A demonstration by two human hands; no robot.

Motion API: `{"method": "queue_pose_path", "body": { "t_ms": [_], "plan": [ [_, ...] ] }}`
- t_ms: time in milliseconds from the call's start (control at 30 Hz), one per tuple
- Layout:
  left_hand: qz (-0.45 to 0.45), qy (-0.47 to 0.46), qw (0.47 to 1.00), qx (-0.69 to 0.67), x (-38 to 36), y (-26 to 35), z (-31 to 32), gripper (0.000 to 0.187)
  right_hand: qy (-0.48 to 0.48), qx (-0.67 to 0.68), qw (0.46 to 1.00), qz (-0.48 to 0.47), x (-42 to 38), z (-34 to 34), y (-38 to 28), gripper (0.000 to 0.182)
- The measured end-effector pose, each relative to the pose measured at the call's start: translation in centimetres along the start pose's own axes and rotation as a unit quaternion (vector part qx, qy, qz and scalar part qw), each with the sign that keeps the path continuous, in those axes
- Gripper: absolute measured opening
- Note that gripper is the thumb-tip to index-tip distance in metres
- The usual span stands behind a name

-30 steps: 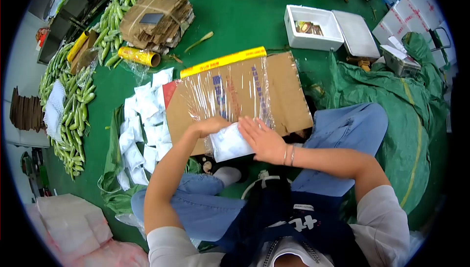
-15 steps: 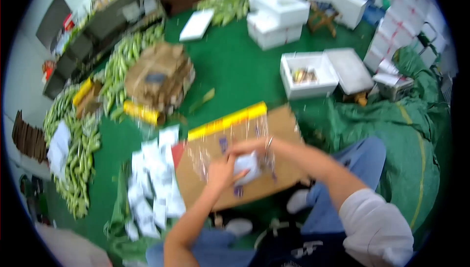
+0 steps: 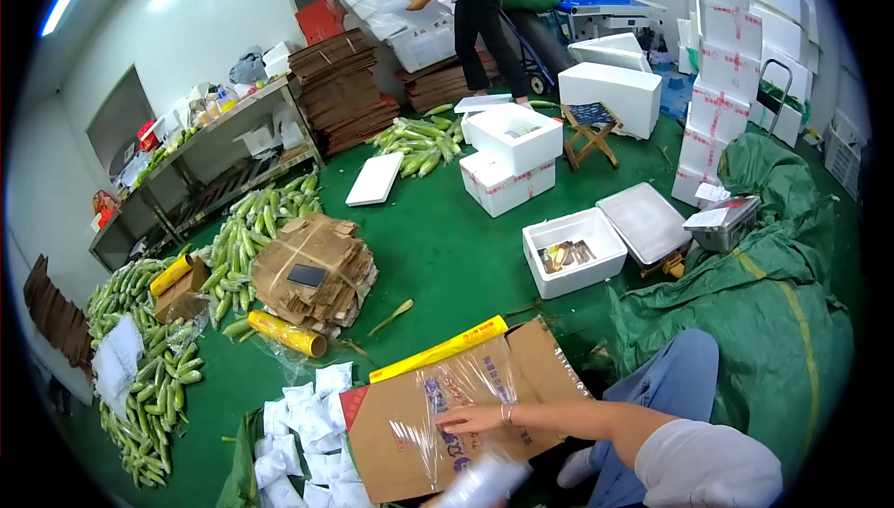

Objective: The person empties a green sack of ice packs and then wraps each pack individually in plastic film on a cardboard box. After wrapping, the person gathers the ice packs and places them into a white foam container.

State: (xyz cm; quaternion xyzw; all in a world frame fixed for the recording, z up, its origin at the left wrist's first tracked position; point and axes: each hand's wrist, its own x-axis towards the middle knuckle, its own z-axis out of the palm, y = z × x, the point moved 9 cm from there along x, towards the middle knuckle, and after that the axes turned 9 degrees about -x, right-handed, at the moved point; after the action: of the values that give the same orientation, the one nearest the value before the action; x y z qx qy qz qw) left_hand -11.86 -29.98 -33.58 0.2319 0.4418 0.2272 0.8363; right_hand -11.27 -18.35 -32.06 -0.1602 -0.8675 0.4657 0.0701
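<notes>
My right hand [image 3: 473, 418] lies with fingers stretched out on clear plastic film [image 3: 466, 392], which is spread over a brown cardboard sheet [image 3: 396, 466]. Along the sheet's far edge runs a yellow film roll box [image 3: 438, 348]. A white packet [image 3: 484, 483], smeared by motion, is low in the view over the near edge of the cardboard. My left hand [image 3: 434, 501] shows only as a sliver at the bottom edge, closed at the packet's left side; most of it is out of view. Several white packets [image 3: 303, 424] lie in rows left of the cardboard.
Green corn ears [image 3: 154, 396] are heaped at left, near stacked flattened cardboard [image 3: 312, 261] with a phone [image 3: 306, 275] on top. An open foam box [image 3: 575, 252] stands ahead. Green sacking [image 3: 745, 312] lies at right. Another person [image 3: 470, 14] handles white bundles at the back.
My hands have parted: the left has drawn down towards my body with the white packet, while the right stays on the film with fingers stretched. The view has tilted up, showing the other person.
</notes>
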Motion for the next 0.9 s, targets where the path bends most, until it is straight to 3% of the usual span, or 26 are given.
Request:
{"method": "queue_pose_path", "body": {
  "t_ms": [33,133,267,300,333,400,467,533,567,633,667,700,733,767,800,833,900],
  "plan": [
    [-0.036,-0.019,0.998,-0.055,-0.8,-1.6,0.8,0.075,-0.001,0.003,1.000,-0.003,0.0,0.7,-0.1,0.059],
    [-0.106,-0.069,0.975,-0.181,-2.9,-5.3,2.9,0.076,0.058,-0.185,0.981,0.005,-1.3,0.4,-2.3,0.056],
    [-0.100,-0.117,0.935,-0.321,-6.2,-5.6,4.6,0.079,0.073,-0.184,0.978,-0.073,-6.4,-2.5,-15.6,0.052],
    [-0.083,-0.132,0.922,-0.355,-7.0,-4.7,4.9,0.079,-0.023,0.047,0.996,-0.077,-6.8,-2.1,-18.1,0.046],
    [-0.057,-0.145,0.910,-0.383,-7.8,-3.5,5.0,0.080,-0.113,0.278,0.951,-0.076,-6.9,-0.9,-20.3,0.041],
    [0.029,-0.157,0.893,-0.421,-9.1,-0.4,4.6,0.082,0.201,0.164,0.963,-0.073,-6.9,-4.3,-20.7,0.032],
    [0.138,-0.105,0.902,-0.397,-10.4,3.0,4.2,0.083,0.416,0.183,0.886,0.087,-6.5,-5.6,-12.9,0.029],
    [0.265,0.088,0.917,-0.285,-12.6,7.2,4.1,0.073,0.444,0.402,0.782,0.174,-6.0,-5.5,-7.1,0.031],
    [0.321,0.153,0.903,-0.243,-13.6,8.7,2.6,0.068,0.438,0.404,0.785,0.170,-5.6,-5.9,-8.4,0.031],
    [0.414,0.279,0.851,-0.162,-15.2,10.0,-0.3,0.058,0.456,0.062,0.856,0.237,-7.4,-7.6,-13.8,0.045],
    [0.452,0.338,0.816,-0.123,-15.6,10.3,-1.4,0.053,0.421,0.022,0.880,0.219,-6.6,-6.7,-15.4,0.062],
    [0.486,0.393,0.776,-0.084,-15.8,10.7,-2.1,0.048,0.412,0.017,0.884,0.221,-7.3,-7.2,-17.9,0.062],
    [0.510,0.452,0.731,-0.039,-16.7,10.8,-3.0,0.043,0.370,-0.061,0.915,0.146,-6.8,-7.3,-22.3,0.069],
    [0.457,0.352,0.810,-0.105,-14.3,10.1,-3.4,0.042,0.319,-0.134,0.936,0.066,-6.4,-7.0,-25.9,0.076],
    [0.380,0.263,0.872,-0.165,-12.3,9.1,-3.1,0.042,0.326,-0.234,0.915,0.045,-6.6,-6.6,-27.5,0.079],
    [0.295,0.181,0.912,-0.219,-10.7,7.5,-2.6,0.044,0.324,-0.325,0.888,0.018,-6.6,-5.5,-29.3,0.082],
    [0.148,0.054,0.957,-0.244,-9.5,5.4,1.1,0.048,0.295,-0.322,0.897,-0.063,-7.3,-6.0,-32.4,0.068]
  ]
}}
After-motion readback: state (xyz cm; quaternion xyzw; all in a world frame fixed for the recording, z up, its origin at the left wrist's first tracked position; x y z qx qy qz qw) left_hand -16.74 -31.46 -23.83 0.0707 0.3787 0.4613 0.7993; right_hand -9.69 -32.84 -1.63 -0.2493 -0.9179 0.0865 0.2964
